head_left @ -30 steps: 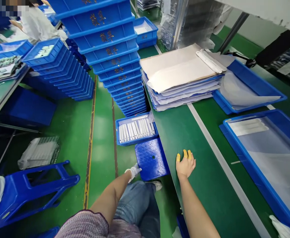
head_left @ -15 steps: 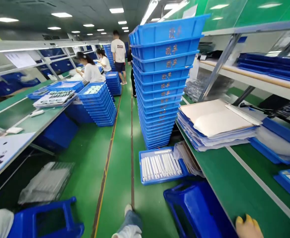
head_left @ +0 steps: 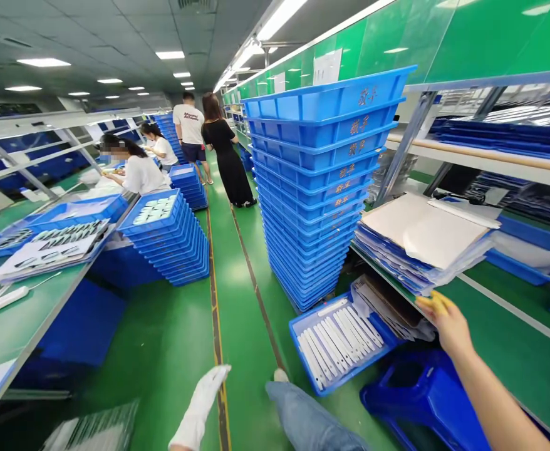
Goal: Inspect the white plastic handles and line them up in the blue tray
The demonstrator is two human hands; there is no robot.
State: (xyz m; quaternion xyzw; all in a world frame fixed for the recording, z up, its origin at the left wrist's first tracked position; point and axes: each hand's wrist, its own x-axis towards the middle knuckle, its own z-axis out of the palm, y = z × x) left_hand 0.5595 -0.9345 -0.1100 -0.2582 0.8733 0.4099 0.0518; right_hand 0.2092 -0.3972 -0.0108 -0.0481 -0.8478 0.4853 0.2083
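Note:
My left hand, in a white glove, hangs over the green floor aisle with its fingers stretched out and nothing in it. My right hand has yellow covers on its fingertips. It is over the edge of the green bench, just by the front of a stack of papers and sheets. Its fingers are loosely bent and slightly apart, and I see nothing held in them. Below and left of it, a blue tray with a row of white strips rests on the floor.
A tall stack of blue trays stands ahead, and a lower tray stack at left. A blue stool is beside my leg. Two people stand in the aisle; others work at the left bench.
I have moved forward along the aisle, and the view has turned. My gloved left hand has come into view. My right hand has moved forward along the bench to the paper stack.

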